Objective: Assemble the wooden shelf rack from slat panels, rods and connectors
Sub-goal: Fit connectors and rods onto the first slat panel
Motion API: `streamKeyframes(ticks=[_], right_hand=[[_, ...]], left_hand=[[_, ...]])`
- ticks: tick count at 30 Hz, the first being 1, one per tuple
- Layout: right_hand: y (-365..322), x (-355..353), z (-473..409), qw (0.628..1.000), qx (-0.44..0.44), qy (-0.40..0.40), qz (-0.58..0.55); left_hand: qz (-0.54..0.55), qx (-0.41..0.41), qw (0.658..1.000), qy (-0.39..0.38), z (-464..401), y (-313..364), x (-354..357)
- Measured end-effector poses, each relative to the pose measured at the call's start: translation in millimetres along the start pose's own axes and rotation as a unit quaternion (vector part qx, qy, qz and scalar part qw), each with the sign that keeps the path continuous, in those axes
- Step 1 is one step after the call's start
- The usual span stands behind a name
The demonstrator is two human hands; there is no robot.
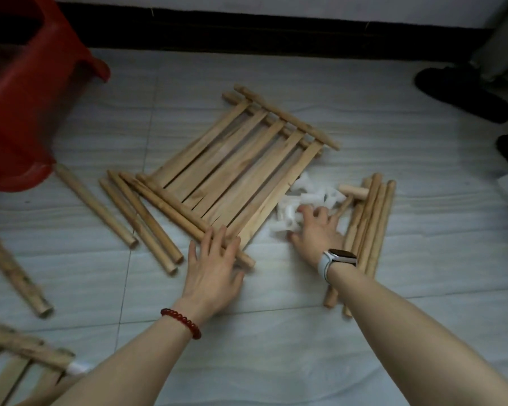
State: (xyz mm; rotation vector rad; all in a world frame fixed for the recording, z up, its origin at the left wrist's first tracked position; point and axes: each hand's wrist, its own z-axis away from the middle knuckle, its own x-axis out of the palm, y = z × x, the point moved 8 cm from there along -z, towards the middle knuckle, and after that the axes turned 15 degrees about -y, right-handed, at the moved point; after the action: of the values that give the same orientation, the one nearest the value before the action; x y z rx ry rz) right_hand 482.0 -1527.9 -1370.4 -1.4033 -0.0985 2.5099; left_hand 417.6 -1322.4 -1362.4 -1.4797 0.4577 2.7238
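Red stool (18, 92) looms far left of the slat panel (235, 168), which lies flat on the tiled floor (276, 347). Loose rods (141, 218) lie just left of the panel, more rods (370, 224) right of it. White connectors (305, 200) are heaped at the panel's right edge. Left hand (214, 265), fingers straight, presses the panel's near corner; right hand (317, 230), fingers spread, touches the connectors, grip unclear.

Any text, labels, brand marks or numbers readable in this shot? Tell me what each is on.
None can be read.
Watch on the right wrist: face dark and angled, nothing legible.
Slat panel, rods, white connectors, red stool: no markings visible.
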Motion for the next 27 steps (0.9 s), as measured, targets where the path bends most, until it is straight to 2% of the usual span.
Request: streamKeyframes(ticks=[5,7,10,12,14,17,18,20,23,27], right_hand=[[-13.0,10.7,20.1,0.998,-0.046,-0.032,0.02],[-15.8,12.9,34.7,0.997,-0.069,-0.017,0.005],[-25.1,18.8,56.9,0.993,-0.115,0.006,-0.031],[-25.1,24.8,66.9,0.988,-0.12,-0.004,-0.096],[-21.7,31.7,75.7,0.983,-0.113,-0.013,-0.144],[-8.4,40.1,87.0,0.976,-0.071,-0.016,-0.207],[-2.3,42.3,90.4,0.969,-0.054,-0.011,-0.24],[6.2,49.7,100.9,0.949,-0.033,-0.007,-0.314],[13.9,60.2,114.5,0.914,-0.027,0.003,-0.405],[20.9,72.2,122.1,0.88,-0.006,0.012,-0.474]], left_hand=[[0.081,0.059,0.99,0.1,10.1,17.2,-20.2],[0.134,0.1,0.98,0.106,7.9,26.6,-24.8],[0.282,0.158,0.946,0.021,2.1,43.0,-16.2],[0.347,0.167,0.922,-0.032,3.9,50.8,-5.0],[0.316,0.148,0.936,-0.038,10.9,50.7,5.4],[0.131,0.107,0.985,0.016,26.1,47.5,15.4],[0.071,0.103,0.992,0.028,32.0,48.3,19.3],[-0.007,0.117,0.993,-0.007,45.9,50.6,40.1],[-0.046,0.163,0.981,-0.092,69.2,50.7,78.0],[-0.005,0.221,0.973,-0.067,99.7,61.2,84.3]])
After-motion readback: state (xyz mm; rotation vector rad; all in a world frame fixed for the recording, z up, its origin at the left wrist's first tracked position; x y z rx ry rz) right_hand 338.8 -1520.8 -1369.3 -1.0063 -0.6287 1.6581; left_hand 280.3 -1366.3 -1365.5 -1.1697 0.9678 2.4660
